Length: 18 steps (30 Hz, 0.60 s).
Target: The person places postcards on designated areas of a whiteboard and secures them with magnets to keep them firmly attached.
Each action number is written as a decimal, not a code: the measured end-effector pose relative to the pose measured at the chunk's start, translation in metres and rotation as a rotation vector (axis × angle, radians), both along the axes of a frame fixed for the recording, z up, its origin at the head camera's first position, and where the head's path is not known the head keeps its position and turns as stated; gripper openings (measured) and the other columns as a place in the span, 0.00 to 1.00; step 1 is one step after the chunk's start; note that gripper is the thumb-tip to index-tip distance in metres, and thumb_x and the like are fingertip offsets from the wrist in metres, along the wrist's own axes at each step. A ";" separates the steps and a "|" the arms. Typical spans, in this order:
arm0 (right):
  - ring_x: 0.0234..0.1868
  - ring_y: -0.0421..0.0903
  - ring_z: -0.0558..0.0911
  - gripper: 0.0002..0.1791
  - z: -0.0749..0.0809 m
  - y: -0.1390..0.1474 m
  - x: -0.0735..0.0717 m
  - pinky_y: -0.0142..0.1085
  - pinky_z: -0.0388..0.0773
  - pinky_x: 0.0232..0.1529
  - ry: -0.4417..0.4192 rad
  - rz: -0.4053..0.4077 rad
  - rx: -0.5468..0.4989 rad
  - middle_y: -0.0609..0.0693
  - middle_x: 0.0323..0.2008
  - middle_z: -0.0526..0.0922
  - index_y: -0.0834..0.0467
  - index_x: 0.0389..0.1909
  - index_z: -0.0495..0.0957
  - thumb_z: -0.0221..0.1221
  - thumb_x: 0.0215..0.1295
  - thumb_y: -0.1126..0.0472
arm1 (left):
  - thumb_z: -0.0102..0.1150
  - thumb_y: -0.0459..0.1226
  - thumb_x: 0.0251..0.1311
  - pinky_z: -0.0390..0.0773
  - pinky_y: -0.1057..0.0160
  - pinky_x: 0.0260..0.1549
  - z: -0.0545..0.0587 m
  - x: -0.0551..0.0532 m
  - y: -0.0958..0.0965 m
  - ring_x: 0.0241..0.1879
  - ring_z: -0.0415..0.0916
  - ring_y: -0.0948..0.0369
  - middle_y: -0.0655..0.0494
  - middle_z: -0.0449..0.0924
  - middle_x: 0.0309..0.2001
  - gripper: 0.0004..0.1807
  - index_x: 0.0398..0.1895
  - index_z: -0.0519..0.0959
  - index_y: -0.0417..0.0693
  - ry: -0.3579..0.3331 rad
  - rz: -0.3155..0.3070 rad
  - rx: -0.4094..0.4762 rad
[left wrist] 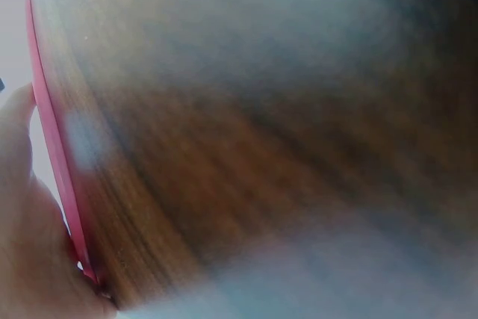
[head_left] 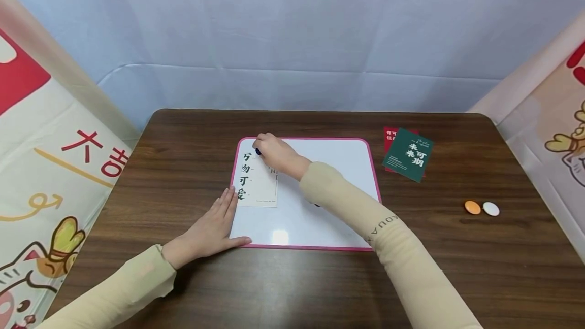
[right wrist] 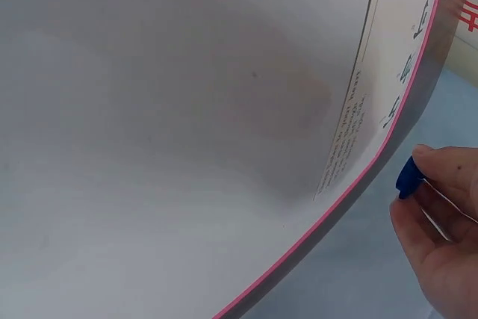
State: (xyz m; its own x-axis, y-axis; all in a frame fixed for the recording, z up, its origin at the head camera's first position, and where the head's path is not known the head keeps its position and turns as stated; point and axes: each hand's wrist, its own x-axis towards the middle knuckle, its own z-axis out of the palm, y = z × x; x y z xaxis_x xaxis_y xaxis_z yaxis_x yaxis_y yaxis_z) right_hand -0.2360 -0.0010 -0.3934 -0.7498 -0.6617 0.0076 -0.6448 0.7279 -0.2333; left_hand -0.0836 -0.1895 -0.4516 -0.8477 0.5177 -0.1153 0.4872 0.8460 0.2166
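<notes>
By R hand (head_left: 277,154), blue disc (right wrist: 409,178) was pinched btwn thumb & fingers, at top end of white card (head_left: 262,189); contact w/ card couldn't be told. L hand (head_left: 212,230) was laid w/ fingers straight on L edge of whiteboard (head_left: 297,225), nothing grasped, prob. so board was steadied. Well R of R hand, green card (head_left: 409,156) was overlapped on red card (head_left: 390,136), w/ orange disc (head_left: 473,207) & white disc (head_left: 491,208) farther R, prob. set aside for working room.

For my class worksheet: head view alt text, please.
Right hand pinches a blue magnet near the top of a Chinese-lettered card on a pink-edged whiteboard; left hand rests at its lower-left corner. Two cards overlap at right.
</notes>
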 end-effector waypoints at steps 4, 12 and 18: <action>0.51 0.47 0.73 0.15 -0.003 -0.002 -0.002 0.32 0.71 0.52 -0.012 -0.007 0.013 0.54 0.49 0.75 0.62 0.51 0.76 0.53 0.63 0.68 | 0.40 0.71 0.50 0.49 0.50 0.64 -0.001 0.000 0.000 0.69 0.34 0.47 0.37 0.35 0.70 0.60 0.68 0.45 0.29 -0.004 0.001 -0.008; 0.50 0.47 0.73 0.14 -0.008 -0.002 -0.006 0.33 0.71 0.52 -0.042 -0.031 0.009 0.54 0.48 0.76 0.63 0.50 0.76 0.51 0.65 0.68 | 0.39 0.72 0.50 0.48 0.51 0.64 -0.002 0.000 -0.001 0.69 0.33 0.48 0.38 0.33 0.70 0.60 0.68 0.44 0.30 -0.021 0.002 -0.009; 0.51 0.48 0.74 0.15 -0.010 -0.004 -0.009 0.34 0.71 0.52 -0.061 -0.019 -0.005 0.56 0.48 0.76 0.63 0.51 0.75 0.51 0.64 0.68 | 0.39 0.71 0.50 0.48 0.51 0.64 -0.002 0.000 -0.001 0.69 0.33 0.48 0.38 0.33 0.70 0.60 0.68 0.44 0.30 -0.014 0.002 -0.014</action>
State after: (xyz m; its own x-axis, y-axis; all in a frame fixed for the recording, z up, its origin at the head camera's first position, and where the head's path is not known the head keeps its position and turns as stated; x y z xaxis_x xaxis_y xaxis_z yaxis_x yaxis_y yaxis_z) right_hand -0.2447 -0.0055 -0.4034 -0.7613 -0.6475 -0.0352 -0.6154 0.7385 -0.2754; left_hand -0.0833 -0.1909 -0.4531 -0.8469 0.5145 -0.1344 0.4827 0.8499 0.2114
